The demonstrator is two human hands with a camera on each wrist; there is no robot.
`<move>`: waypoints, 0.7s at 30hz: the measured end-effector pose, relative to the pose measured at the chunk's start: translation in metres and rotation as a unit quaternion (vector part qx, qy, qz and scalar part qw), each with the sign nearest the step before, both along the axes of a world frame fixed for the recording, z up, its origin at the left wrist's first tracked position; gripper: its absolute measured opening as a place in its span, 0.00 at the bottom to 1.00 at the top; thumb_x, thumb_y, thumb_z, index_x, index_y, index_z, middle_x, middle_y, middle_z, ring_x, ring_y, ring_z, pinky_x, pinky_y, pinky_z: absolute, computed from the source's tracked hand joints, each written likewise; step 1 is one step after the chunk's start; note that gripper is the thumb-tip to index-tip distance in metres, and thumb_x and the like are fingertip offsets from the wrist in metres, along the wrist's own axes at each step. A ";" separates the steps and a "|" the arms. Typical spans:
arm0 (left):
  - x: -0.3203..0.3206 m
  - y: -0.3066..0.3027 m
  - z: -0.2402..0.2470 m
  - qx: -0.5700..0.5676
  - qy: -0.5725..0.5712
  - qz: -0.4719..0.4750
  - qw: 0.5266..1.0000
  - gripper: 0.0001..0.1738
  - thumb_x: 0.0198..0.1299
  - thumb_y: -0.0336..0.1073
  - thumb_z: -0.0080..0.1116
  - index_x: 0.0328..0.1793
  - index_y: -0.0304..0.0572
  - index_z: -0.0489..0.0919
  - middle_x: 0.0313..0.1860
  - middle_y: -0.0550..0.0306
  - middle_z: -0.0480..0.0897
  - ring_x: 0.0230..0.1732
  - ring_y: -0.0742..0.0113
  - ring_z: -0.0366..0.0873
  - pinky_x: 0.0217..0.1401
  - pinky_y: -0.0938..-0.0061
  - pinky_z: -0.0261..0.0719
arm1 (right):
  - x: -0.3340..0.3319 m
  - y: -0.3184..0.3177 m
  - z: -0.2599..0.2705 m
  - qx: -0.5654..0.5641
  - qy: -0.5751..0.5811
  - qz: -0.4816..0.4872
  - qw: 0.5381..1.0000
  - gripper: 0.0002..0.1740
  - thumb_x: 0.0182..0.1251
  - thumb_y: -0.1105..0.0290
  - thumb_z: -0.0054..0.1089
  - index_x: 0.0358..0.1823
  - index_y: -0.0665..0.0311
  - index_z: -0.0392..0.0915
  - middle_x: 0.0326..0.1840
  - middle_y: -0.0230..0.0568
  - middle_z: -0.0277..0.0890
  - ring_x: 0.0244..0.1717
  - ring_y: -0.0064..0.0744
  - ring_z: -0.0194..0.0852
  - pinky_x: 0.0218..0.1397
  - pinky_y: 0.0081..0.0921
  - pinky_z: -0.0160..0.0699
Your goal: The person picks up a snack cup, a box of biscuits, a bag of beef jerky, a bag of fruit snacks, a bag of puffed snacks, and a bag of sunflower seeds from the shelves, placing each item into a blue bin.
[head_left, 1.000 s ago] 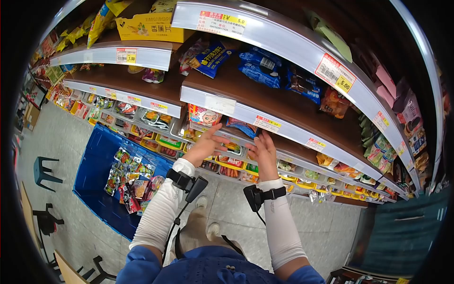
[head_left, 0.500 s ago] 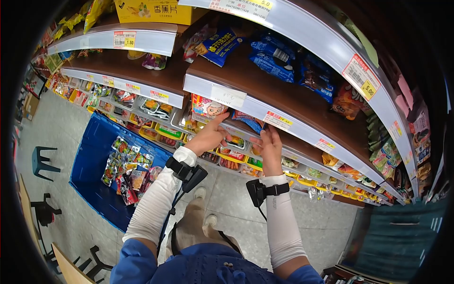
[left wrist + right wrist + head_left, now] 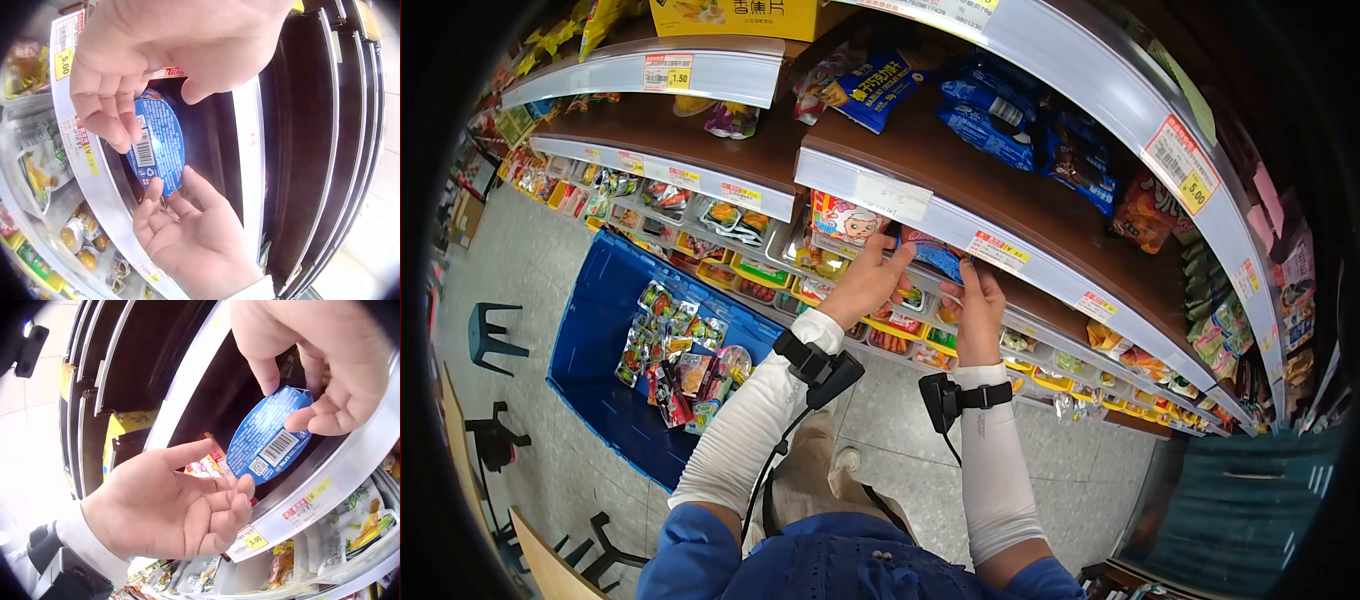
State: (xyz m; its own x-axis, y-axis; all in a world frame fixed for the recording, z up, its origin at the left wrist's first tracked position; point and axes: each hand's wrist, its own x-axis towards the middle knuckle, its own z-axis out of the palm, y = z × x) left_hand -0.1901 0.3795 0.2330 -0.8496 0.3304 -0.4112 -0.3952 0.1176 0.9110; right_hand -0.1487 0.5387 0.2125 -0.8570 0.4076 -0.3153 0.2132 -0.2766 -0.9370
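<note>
A blue snack packet (image 3: 933, 254) with a printed back and barcode stands tilted at the front of a shelf, under the shelf lip above. My right hand (image 3: 978, 310) pinches one end of the packet between thumb and fingers, plain in the right wrist view on the packet's back (image 3: 265, 434). My left hand (image 3: 868, 285) reaches to the other end with relaxed fingers; its fingertips overlap the packet (image 3: 164, 147) in the left wrist view, and its thumb stands apart from it. Beside the left hand is a pink cartoon-sheep packet (image 3: 847, 217).
Shelf edges (image 3: 1040, 265) with price tags curve above the hands. Blue biscuit bags (image 3: 990, 115) lie on the shelf above. Trays of small snacks (image 3: 890, 325) run below. A blue crate (image 3: 590, 340) holding several snack packs stands on the floor at left.
My left hand has moved right, from the sheep packet to the end of the blue packet. The right hand stays at the other end. The head view has shifted slightly.
</note>
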 end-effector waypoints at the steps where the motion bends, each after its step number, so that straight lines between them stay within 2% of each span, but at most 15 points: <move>1: 0.002 -0.001 0.002 0.000 0.001 0.000 1.000 0.24 0.64 0.51 0.47 0.55 0.39 0.64 0.30 0.59 0.76 0.26 0.74 0.75 0.26 0.79 0.72 | 0.003 -0.001 0.002 0.000 0.001 0.000 1.000 0.18 0.63 0.62 0.56 0.51 0.62 0.69 0.43 0.30 0.74 0.33 0.22 0.75 0.35 0.17 0.71; 3: 0.007 -0.004 0.005 -0.002 -0.023 0.030 0.999 0.26 0.61 0.56 0.48 0.49 0.40 0.64 0.32 0.59 0.74 0.25 0.74 0.75 0.26 0.79 0.73 | 0.012 -0.004 0.006 -0.032 0.025 -0.010 0.999 0.20 0.62 0.62 0.57 0.53 0.61 0.68 0.41 0.30 0.75 0.34 0.21 0.75 0.35 0.17 0.71; 7: 0.026 -0.003 -0.004 0.020 0.020 0.062 0.998 0.26 0.60 0.54 0.51 0.46 0.39 0.62 0.33 0.56 0.74 0.23 0.72 0.76 0.20 0.81 0.72 | 0.035 -0.010 0.006 -0.080 0.048 -0.020 0.995 0.23 0.62 0.63 0.58 0.56 0.61 0.67 0.40 0.30 0.76 0.36 0.21 0.75 0.36 0.17 0.71; 9: 0.041 -0.006 -0.005 0.098 -0.020 0.066 0.993 0.26 0.58 0.55 0.54 0.49 0.42 0.65 0.39 0.58 0.74 0.30 0.71 0.78 0.30 0.81 0.75 | 0.056 -0.014 0.006 -0.145 0.062 -0.017 0.987 0.25 0.62 0.68 0.57 0.59 0.63 0.64 0.41 0.30 0.75 0.34 0.21 0.75 0.34 0.16 0.71; 10: 0.049 -0.008 -0.007 0.099 -0.018 0.066 0.993 0.26 0.58 0.55 0.54 0.49 0.42 0.65 0.39 0.58 0.74 0.30 0.71 0.78 0.30 0.81 0.75 | 0.066 -0.015 0.005 -0.151 0.054 -0.018 0.987 0.25 0.63 0.69 0.56 0.61 0.63 0.63 0.42 0.29 0.74 0.36 0.20 0.75 0.36 0.16 0.71; 13: 0.072 -0.020 -0.010 0.097 -0.025 0.028 0.995 0.24 0.58 0.50 0.56 0.53 0.43 0.67 0.42 0.58 0.75 0.36 0.72 0.79 0.34 0.80 0.75 | 0.101 -0.016 -0.001 -0.150 0.050 0.000 0.987 0.25 0.63 0.67 0.56 0.60 0.60 0.63 0.44 0.30 0.75 0.38 0.21 0.75 0.40 0.20 0.72; 16: 0.097 -0.034 -0.010 0.115 -0.063 -0.059 0.990 0.25 0.57 0.45 0.58 0.59 0.46 0.68 0.45 0.63 0.77 0.42 0.75 0.77 0.41 0.78 0.75 | 0.135 -0.015 -0.002 -0.137 0.042 0.037 0.989 0.26 0.63 0.69 0.54 0.63 0.61 0.61 0.47 0.29 0.73 0.41 0.23 0.74 0.42 0.21 0.72; 21: 0.146 -0.052 -0.013 0.084 -0.057 -0.105 0.989 0.27 0.56 0.45 0.60 0.59 0.47 0.67 0.47 0.63 0.77 0.43 0.75 0.76 0.42 0.78 0.76 | 0.187 -0.023 -0.002 -0.110 0.024 0.106 0.988 0.29 0.62 0.72 0.53 0.65 0.61 0.58 0.53 0.30 0.68 0.43 0.25 0.74 0.42 0.21 0.71</move>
